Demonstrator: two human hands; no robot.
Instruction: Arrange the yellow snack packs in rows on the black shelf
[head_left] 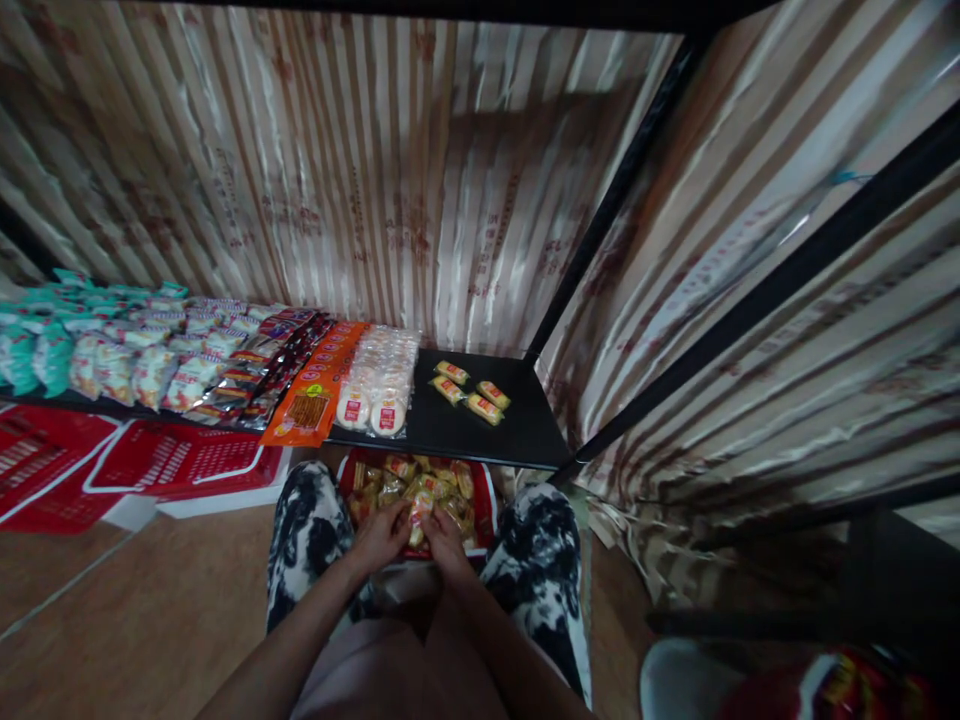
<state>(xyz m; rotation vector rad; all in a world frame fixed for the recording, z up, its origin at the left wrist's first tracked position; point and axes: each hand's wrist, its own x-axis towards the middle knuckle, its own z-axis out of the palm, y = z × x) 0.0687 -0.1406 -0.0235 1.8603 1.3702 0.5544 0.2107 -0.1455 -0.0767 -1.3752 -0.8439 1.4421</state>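
My left hand [381, 535] and my right hand [445, 535] meet over a red basket [491, 505] set between my knees. Between their fingers is a small wrapped snack [421, 508] with a red and yellow label, gripped from both sides. Many similar yellow-wrapped snacks [454, 480] fill the basket below. On the black shelf [457, 440] just beyond lie several packets of the same look [484, 395], set in two short rows. Part of the held packet is hidden by my fingers.
Left along the shelf sit white round crackers in clear packs [371, 410], an orange packet [307, 400], dark packets [262, 365], white bags [150, 365] and teal bags [52, 350]. Red baskets [180, 460] stand below. Black frame posts [607, 225] slant at right before a striped curtain [360, 180].
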